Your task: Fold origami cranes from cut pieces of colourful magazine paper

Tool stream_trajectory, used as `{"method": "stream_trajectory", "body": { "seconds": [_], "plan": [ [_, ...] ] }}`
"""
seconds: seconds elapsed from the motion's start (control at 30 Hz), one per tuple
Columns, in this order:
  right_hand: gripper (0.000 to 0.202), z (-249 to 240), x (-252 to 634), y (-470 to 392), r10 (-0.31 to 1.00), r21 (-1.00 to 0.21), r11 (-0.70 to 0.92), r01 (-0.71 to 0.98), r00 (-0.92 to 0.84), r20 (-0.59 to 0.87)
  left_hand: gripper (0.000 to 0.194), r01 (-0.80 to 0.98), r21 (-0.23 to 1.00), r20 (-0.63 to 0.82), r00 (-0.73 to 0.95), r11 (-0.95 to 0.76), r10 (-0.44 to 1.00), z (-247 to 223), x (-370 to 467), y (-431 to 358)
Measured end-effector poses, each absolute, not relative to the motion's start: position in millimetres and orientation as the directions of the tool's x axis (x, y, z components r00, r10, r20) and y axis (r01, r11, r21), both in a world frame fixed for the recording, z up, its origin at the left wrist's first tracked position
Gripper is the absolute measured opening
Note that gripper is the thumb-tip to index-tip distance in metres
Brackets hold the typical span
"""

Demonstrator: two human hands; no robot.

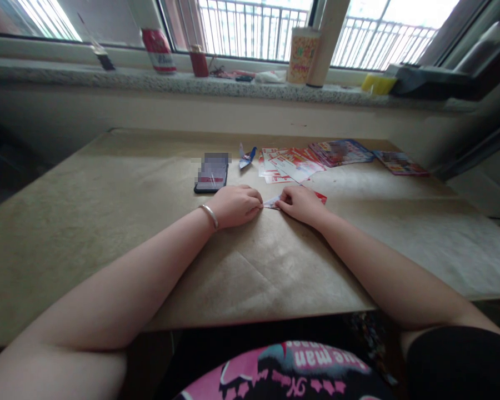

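Between my hands a small piece of folded paper point(271, 202), whitish with some print, lies on the table. My left hand point(238, 205), with a silver bangle at the wrist, pinches its left tip with the fingers closed. The right end is gripped by my right hand point(300, 203), thumb and fingers pressed together. A red corner shows beyond the right knuckles; whether it belongs to the same sheet I cannot tell. Just past my left hand lies a phone point(212, 173). A folded blue-and-white paper figure point(247, 156) with upright points stands beside the phone.
Red-and-white printed sheets point(290, 164) overlap behind my right hand. Colourful leaflets point(340, 153) lie farther right, with another printed leaflet point(400, 163) beside them. On the windowsill point(233, 86) stand a red can point(158, 51), a patterned cup point(303, 55) and a yellow object point(377, 84).
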State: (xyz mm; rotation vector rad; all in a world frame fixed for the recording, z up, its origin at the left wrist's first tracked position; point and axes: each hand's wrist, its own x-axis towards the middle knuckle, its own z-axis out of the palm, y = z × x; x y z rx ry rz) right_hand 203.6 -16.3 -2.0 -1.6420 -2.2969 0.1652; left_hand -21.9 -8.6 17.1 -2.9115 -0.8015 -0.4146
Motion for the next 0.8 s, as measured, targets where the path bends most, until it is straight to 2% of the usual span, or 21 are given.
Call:
{"method": "stream_trajectory", "body": {
  "seconds": [0.2,0.6,0.7,0.8],
  "plan": [
    [0.018,-3,204,-16,0.938,-0.274,0.332,0.902,-0.286,0.194,0.026,0.51,-0.005,0.225,0.839,-0.86,0.496,20,-28,-3],
    [0.019,-4,204,-16,0.933,-0.28,0.343,0.897,-0.291,0.21,0.025,0.487,0.12,0.305,0.812,-0.865,0.499,9,-36,2],
    [0.019,-5,204,-15,0.929,-0.284,0.354,0.891,-0.3,0.217,0.026,0.491,0.12,0.344,0.795,-0.863,0.5,6,-36,2],
    [0.018,-5,205,-16,0.921,-0.278,0.373,0.885,-0.318,0.225,0.031,0.438,0.089,0.347,0.828,-0.894,0.441,3,-32,2]
  ]
}}
